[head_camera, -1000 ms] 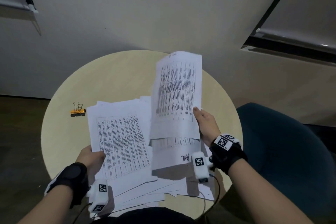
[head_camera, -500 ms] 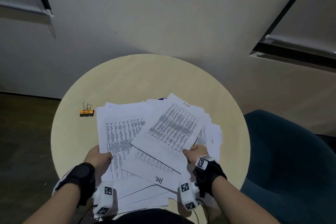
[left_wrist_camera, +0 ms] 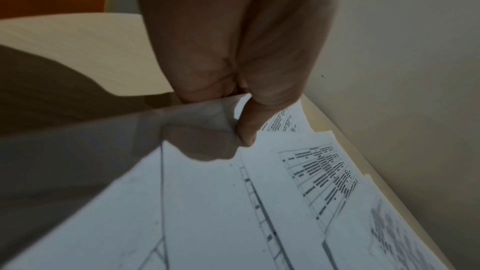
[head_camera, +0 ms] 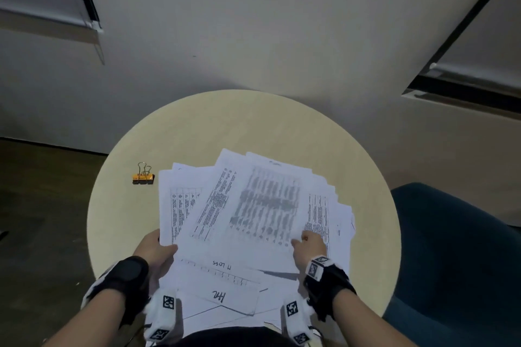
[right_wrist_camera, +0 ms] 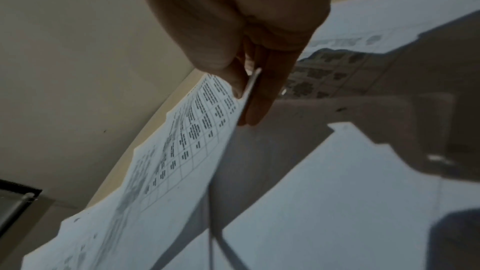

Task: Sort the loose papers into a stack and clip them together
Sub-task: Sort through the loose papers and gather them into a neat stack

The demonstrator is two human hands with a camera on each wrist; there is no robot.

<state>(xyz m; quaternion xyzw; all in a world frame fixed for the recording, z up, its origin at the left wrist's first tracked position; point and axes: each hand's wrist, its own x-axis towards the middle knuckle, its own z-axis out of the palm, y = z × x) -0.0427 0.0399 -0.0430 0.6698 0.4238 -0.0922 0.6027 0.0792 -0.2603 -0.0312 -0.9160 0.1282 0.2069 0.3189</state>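
Observation:
Several loose printed papers (head_camera: 217, 284) lie fanned across the near half of a round pale table (head_camera: 253, 118). My left hand (head_camera: 166, 245) grips the near corner of the left-hand sheets (head_camera: 176, 205); in the left wrist view the thumb and fingers (left_wrist_camera: 246, 128) pinch that corner. My right hand (head_camera: 303, 239) pinches the near right corner of the top printed sheet (head_camera: 265, 205), which lies on the pile. The right wrist view shows its fingers (right_wrist_camera: 259, 98) closed on the sheet's edge (right_wrist_camera: 253, 81). An orange binder clip (head_camera: 143, 177) sits on the table left of the papers, away from both hands.
A dark teal chair (head_camera: 451, 248) stands at the table's right. A pale wall lies beyond the table's far edge, and dark floor (head_camera: 42, 205) shows to the left. The far half of the table holds no objects.
My right hand has brought the raised sheet down onto the pile and turned it squarer. The left hand keeps its grip on the left sheets. The clip has not moved.

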